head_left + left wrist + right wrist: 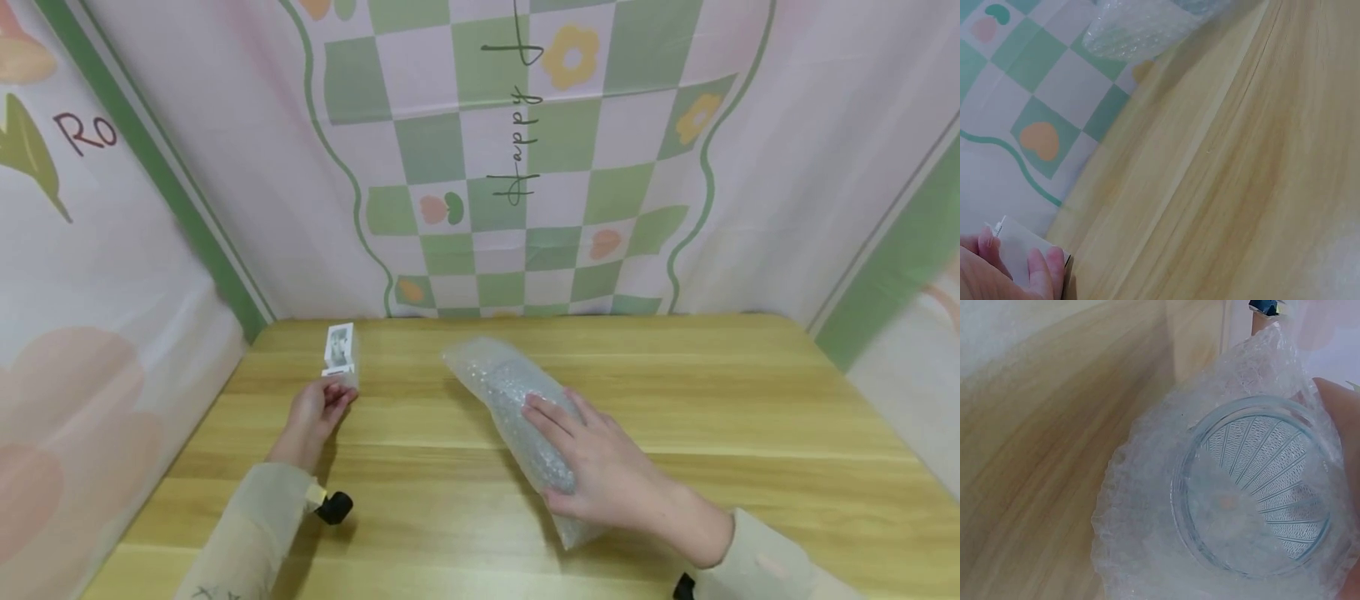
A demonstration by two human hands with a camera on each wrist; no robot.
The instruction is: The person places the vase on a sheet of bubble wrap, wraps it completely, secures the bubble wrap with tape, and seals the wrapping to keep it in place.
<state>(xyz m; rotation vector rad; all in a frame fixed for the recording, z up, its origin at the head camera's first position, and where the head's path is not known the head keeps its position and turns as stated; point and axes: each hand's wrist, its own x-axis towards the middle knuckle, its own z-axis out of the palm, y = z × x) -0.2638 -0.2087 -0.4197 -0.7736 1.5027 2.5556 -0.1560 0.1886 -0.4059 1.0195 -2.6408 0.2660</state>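
Note:
At the left rear of the table, my left hand (pixel 313 417) grips the near end of a small white box (pixel 340 347), its far part showing a grey-and-white pattern. In the left wrist view, fingers and thumb lie on both sides of the white box (pixel 1015 247). My right hand (pixel 603 467) holds a long bubble wrap bag (pixel 517 400) from its right side, tilted over the middle of the table. Through the bag's mouth, the right wrist view shows a clear round glass (pixel 1285 481) with a ribbed, textured inner surface.
The wooden table (pixel 420 483) ends at a fabric curtain (pixel 487 250) with green checks and flowers. Another curtain (pixel 127 275) hangs along the left side. A small black device (pixel 335 507) is worn at the left wrist.

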